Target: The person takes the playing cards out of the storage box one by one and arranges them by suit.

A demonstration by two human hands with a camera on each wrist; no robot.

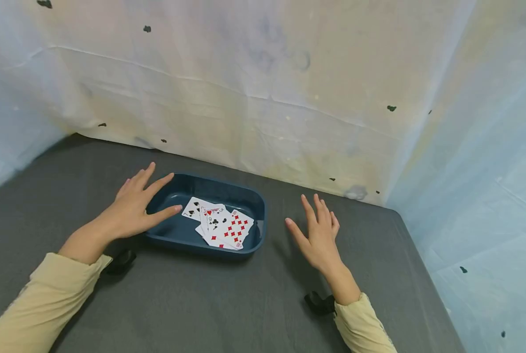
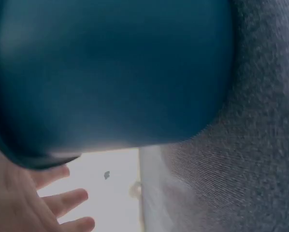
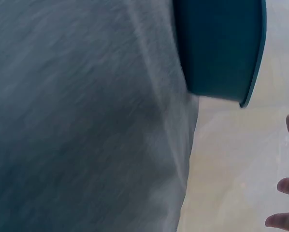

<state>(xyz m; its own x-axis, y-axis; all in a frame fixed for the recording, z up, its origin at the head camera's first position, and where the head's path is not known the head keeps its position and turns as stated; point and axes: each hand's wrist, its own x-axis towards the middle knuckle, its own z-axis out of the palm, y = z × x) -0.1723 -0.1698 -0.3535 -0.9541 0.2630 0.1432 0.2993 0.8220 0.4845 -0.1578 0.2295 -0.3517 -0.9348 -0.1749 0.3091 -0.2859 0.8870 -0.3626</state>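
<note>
A dark blue plastic basin [image 1: 221, 188] stands on the grey table, with several playing cards [image 1: 216, 223] lying loosely overlapped inside it. The ten of diamonds [image 1: 238, 228] lies face up at the right of the pile. My left hand [image 1: 130, 208] has its fingers spread at the basin's left end, thumb over the inside; whether it touches the rim I cannot tell. The basin's outer wall [image 2: 110, 77] fills much of the left wrist view. To the right of the basin my right hand [image 1: 320, 242] hovers apart from it, fingers spread, holding nothing.
Dark grey cloth [image 1: 227, 304] covers the table. A pale, blotched curtain [image 1: 254, 98] hangs along the table's back edge, and a bluish one [image 1: 488, 196] hangs at the right. Black wrist devices [image 1: 320, 303] sit under both forearms.
</note>
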